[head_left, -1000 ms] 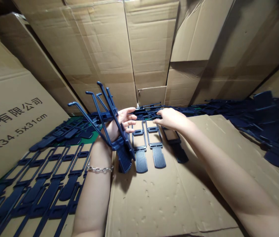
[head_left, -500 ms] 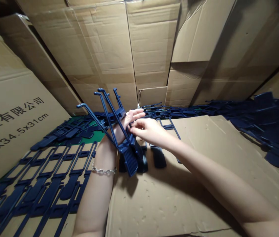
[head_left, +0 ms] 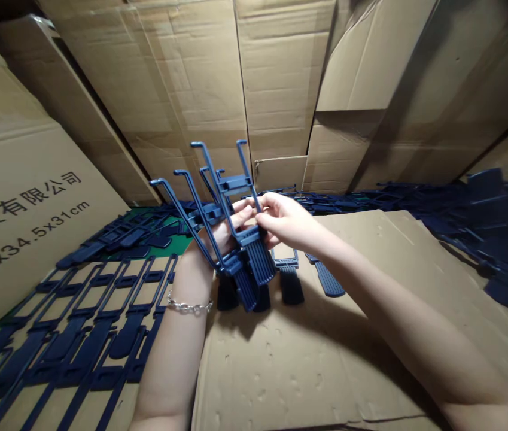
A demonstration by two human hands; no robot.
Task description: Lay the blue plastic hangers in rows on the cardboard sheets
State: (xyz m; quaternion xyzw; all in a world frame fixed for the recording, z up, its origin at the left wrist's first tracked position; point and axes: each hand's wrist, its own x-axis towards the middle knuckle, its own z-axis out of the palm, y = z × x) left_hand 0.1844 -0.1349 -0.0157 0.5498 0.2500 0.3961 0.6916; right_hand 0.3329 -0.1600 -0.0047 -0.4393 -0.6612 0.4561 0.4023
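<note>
Several dark blue plastic frames [head_left: 191,215], each with two hooked rods and a ribbed paddle end, hang tilted about my left hand [head_left: 231,230]. Its thumb shows behind the front rods and its fingers reach toward the other hand, partly hidden. My right hand [head_left: 283,218] pinches the right rod of one more such frame [head_left: 236,184], held upright in front of the others. The ribbed paddle of that frame [head_left: 260,263] points down. Below, further frames lie on the cardboard sheet [head_left: 307,359], with ribbed paddles [head_left: 292,286] toward me.
Rows of similar frames [head_left: 87,323] lie on cardboard at the left. A heap of dark blue parts [head_left: 473,221] runs along the back and right. Large cardboard boxes [head_left: 182,78] form a wall behind, and a printed box [head_left: 24,197] stands at the left.
One frame has come up in front of the bunch, in my right hand's pinch. My left fingers, stretched out earlier, are now bent in behind it. Another paddle shows under my right forearm.
</note>
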